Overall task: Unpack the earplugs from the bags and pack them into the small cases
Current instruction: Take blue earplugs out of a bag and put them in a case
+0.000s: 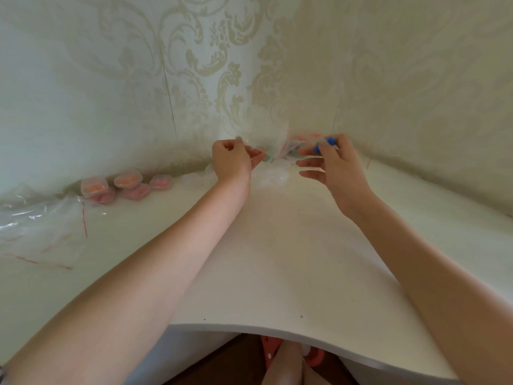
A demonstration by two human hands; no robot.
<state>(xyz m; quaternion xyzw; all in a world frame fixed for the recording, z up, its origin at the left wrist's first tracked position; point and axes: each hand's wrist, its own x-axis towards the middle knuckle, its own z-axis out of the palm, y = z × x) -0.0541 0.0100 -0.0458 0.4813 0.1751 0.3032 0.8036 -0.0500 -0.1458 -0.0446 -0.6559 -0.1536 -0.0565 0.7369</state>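
Note:
My left hand (pixel 231 159) pinches the edge of a clear plastic bag (pixel 273 147) that stands in the far corner of the white table (pixel 277 259). My right hand (pixel 331 162) pinches a blue earplug (pixel 327 143) between thumb and forefinger, just right of the bag, its other fingers spread. Coloured earplugs show blurred through the bag. Clear empty small cases (pixel 270 176) lie on the table below my hands. Several filled small cases (pixel 125 186) with pink and orange earplugs sit along the wall at the left.
Empty clear bags with red zip strips (pixel 41 229) lie flat at the table's left edge. Patterned walls close the corner behind the hands. The table's curved front edge (pixel 249 329) is near me, with my knees below it.

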